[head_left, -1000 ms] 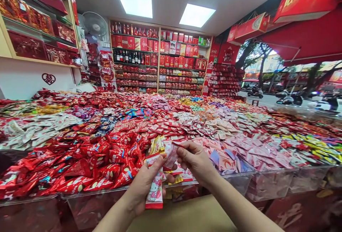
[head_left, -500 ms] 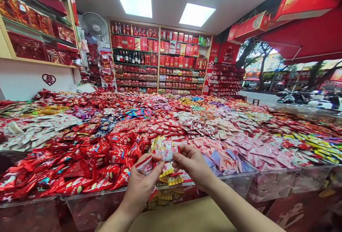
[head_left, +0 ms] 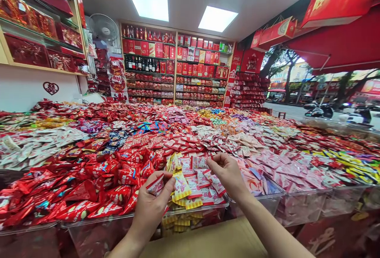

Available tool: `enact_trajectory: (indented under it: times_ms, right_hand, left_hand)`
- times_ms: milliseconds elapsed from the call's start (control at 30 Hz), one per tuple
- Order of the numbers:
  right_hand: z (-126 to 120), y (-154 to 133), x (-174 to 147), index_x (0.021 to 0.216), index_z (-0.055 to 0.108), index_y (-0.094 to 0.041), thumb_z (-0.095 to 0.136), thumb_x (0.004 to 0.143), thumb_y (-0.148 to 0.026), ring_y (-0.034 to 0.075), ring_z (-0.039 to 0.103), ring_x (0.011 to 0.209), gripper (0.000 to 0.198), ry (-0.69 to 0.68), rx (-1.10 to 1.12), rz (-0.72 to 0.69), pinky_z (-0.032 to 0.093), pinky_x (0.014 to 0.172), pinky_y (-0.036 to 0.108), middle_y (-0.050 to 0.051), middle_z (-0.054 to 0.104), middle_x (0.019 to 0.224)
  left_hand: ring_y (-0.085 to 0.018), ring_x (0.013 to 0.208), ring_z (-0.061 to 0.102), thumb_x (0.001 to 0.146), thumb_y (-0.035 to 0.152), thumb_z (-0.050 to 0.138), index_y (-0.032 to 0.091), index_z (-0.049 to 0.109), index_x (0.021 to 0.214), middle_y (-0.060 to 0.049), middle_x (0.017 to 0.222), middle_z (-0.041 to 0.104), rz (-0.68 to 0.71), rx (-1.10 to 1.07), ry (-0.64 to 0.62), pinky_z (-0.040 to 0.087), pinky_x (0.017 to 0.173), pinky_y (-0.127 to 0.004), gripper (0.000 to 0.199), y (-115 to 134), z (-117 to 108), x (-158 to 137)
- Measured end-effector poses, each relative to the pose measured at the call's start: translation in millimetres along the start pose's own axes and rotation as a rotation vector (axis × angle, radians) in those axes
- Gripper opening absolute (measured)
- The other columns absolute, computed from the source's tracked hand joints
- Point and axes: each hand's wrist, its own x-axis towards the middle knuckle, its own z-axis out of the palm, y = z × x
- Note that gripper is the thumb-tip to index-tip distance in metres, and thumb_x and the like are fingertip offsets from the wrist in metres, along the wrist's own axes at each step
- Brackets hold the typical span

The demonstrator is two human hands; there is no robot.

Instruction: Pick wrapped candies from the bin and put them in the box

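My left hand [head_left: 152, 202] is closed around a small red-and-white candy packet [head_left: 155, 184], pinched between thumb and fingers. Higher and to the right, my right hand [head_left: 228, 176] has thumb and forefinger pinched at the right edge of a pink-and-white candy packet [head_left: 201, 162] with a cartoon print. Both hands are over a clear bin holding more such pink-and-white packets [head_left: 204, 192] and yellow-and-white packets [head_left: 181, 186]. Part of the packet in my left hand is hidden by the fingers.
Red foil packets [head_left: 103, 186] heap up on the left, pale pink packets [head_left: 285, 167] on the right. Clear bin walls [head_left: 196, 212] run along the front edge. Brown cardboard [head_left: 204, 242] lies below. Shelves of bottles and red boxes [head_left: 160, 50] stand behind.
My hands have moved apart. My right hand has shifted right and slightly up, carrying the pink-and-white packet away from my left fingertips. My left hand has moved slightly left, keeping its packet.
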Motion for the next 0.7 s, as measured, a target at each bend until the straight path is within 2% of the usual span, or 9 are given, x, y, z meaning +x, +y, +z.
enact_trajectory:
  times_ms: [267, 433, 567, 700]
  right_hand:
    - [4, 5, -1, 0.061, 0.045, -0.019, 0.058, 0.065, -0.037, 0.009, 0.038, 0.045, 0.023, 0.047, -0.043, 0.021, 0.031, 0.043, 0.023, -0.005, 0.042, 0.050]
    - [6, 6, -1, 0.084, 0.051, -0.018, 0.059, 0.064, -0.031, 0.010, 0.047, 0.049, 0.025, -0.019, 0.080, 0.015, 0.036, 0.045, 0.023, -0.002, 0.053, 0.064]
    - [5, 7, -1, 0.076, 0.058, -0.016, 0.055, 0.067, -0.031, 0.011, 0.050, 0.044, 0.018, -0.084, 0.027, 0.050, 0.039, 0.044, 0.025, -0.002, 0.054, 0.055]
    - [5, 6, -3, 0.075, 0.058, -0.016, 0.057, 0.065, -0.030, 0.014, 0.057, 0.050, 0.017, -0.107, -0.004, 0.135, 0.045, 0.047, 0.027, 0.003, 0.061, 0.070]
  left_hand:
    - [-0.012, 0.055, 0.049, 0.064, 0.030, 0.063, 0.020, 0.059, 0.070, 0.003, 0.059, 0.056, 0.002, 0.069, -0.007, 0.038, 0.050, -0.019, 0.012, 10, 4, -7]
    - [-0.012, 0.054, 0.048, 0.064, 0.029, 0.062, 0.021, 0.060, 0.069, 0.003, 0.058, 0.055, 0.039, 0.093, -0.025, 0.038, 0.049, -0.019, 0.009, 10, 4, -8]
    - [-0.011, 0.055, 0.049, 0.068, 0.028, 0.060, 0.021, 0.058, 0.072, 0.004, 0.060, 0.055, 0.047, 0.111, -0.045, 0.038, 0.051, -0.019, 0.008, 6, 3, -8]
    - [-0.010, 0.057, 0.048, 0.070, 0.029, 0.059, 0.022, 0.056, 0.074, 0.004, 0.063, 0.054, 0.043, 0.143, -0.073, 0.038, 0.053, -0.018, 0.008, 3, 2, -8]
